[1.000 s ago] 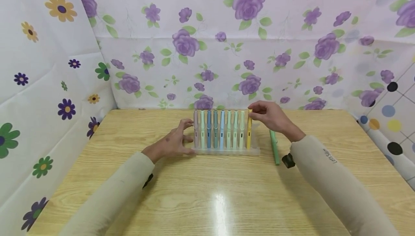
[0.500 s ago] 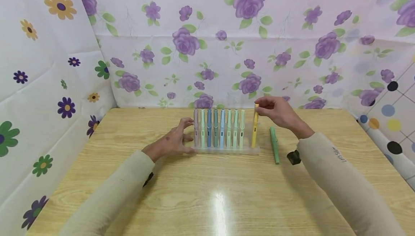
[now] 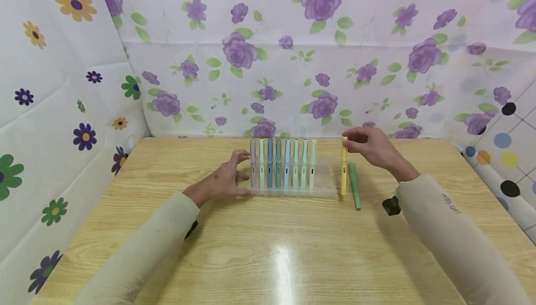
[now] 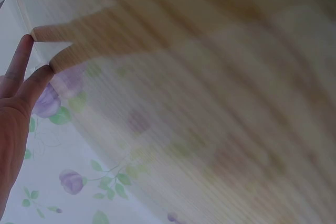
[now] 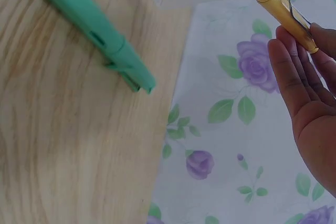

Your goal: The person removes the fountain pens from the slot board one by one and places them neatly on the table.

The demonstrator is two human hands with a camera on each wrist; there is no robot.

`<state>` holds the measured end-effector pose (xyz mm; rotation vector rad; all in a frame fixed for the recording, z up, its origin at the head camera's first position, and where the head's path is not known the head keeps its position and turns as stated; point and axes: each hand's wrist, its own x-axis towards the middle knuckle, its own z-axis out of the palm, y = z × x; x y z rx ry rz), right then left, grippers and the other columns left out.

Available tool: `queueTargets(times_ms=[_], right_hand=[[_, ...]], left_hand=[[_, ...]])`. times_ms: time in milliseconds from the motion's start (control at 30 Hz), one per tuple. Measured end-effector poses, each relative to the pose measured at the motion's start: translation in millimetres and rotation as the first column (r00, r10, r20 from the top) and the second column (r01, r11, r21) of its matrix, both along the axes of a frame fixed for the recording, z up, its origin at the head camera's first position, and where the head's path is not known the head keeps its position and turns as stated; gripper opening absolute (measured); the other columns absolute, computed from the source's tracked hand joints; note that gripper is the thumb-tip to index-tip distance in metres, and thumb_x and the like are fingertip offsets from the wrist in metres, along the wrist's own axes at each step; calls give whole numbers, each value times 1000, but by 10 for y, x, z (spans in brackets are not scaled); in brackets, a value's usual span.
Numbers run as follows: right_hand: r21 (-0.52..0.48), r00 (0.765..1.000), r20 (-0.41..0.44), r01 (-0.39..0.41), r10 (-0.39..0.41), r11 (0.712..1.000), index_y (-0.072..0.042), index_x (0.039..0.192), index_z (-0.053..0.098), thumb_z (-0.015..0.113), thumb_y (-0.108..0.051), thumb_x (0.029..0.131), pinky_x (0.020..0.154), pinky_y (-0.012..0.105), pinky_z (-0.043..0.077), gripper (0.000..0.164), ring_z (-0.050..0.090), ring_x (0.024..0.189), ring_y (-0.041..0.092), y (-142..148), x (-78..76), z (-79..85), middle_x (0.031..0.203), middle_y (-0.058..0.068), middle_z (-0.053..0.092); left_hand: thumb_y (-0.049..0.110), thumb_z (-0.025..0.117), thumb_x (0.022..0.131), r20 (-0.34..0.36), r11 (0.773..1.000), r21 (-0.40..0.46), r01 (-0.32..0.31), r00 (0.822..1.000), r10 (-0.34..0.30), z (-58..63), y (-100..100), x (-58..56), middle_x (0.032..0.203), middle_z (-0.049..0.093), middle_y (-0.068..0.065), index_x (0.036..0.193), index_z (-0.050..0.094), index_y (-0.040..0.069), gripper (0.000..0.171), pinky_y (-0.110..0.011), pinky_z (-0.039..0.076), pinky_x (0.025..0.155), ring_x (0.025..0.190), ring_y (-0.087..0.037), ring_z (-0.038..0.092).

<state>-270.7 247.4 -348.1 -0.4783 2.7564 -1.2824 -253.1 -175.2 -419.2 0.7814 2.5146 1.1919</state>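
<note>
In the head view my right hand (image 3: pixel 370 146) pinches the top of a yellow pen (image 3: pixel 344 170), held upright just right of the clear pen stand (image 3: pixel 324 192). The right wrist view shows thumb and fingertips on the yellow pen's clip end (image 5: pixel 296 27). My left hand (image 3: pixel 224 179) holds the stand's left end, thumb by the front base and fingers higher up. Several pens (image 3: pixel 278 165) in mauve, greens and blues stand upright in the stand. A green pen (image 3: pixel 354 186) lies on the table below my right hand.
The wooden table (image 3: pixel 234 249) runs back to a flowered wall cloth (image 3: pixel 201 86). Patterned sheets also stand at the left and right sides. The stand's right end holds no pen.
My right hand has carried the yellow pen rightward, out of its place in the stand to beside the stand's right end. The left hand stays at the stand's left end.
</note>
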Motion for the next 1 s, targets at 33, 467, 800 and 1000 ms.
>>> queueTargets(times_ms=[33,467,800,1000], right_hand=[[-2,1000,5,5,-5,1000,2,131,59,60,-22,103,83,31,56,37,67,100,30,19,-1,-8,115,19,63],[45,997,65,46,-49,998,4,136,55,57,-29,104,91,45,53,46,66,105,36,240,52,-113,119,23,64],[34,994,94,57,-60,998,7,136,54,56,-28,104,90,45,54,47,68,101,32,398,45,-261,117,24,65],[46,988,133,75,-80,996,8,138,52,56,-30,104,91,48,53,50,67,105,36,433,-2,-330,119,25,63]], left_hand=[[14,86,81,1,1000,-1,-5,1000,5,2,-2,0,161,18,-19,146,14,19,96,-51,50,96,119,-33,62],[13,85,81,11,1000,16,-3,1000,3,-4,1,-2,161,19,-19,146,15,20,96,-50,51,94,120,-34,61],[12,86,81,16,1000,8,-14,1000,14,-15,37,15,161,20,-20,146,15,18,97,-51,49,97,119,-33,62],[14,86,81,5,1000,-4,-25,1000,25,9,15,14,161,21,-18,146,16,20,96,-51,50,95,118,-31,62]])
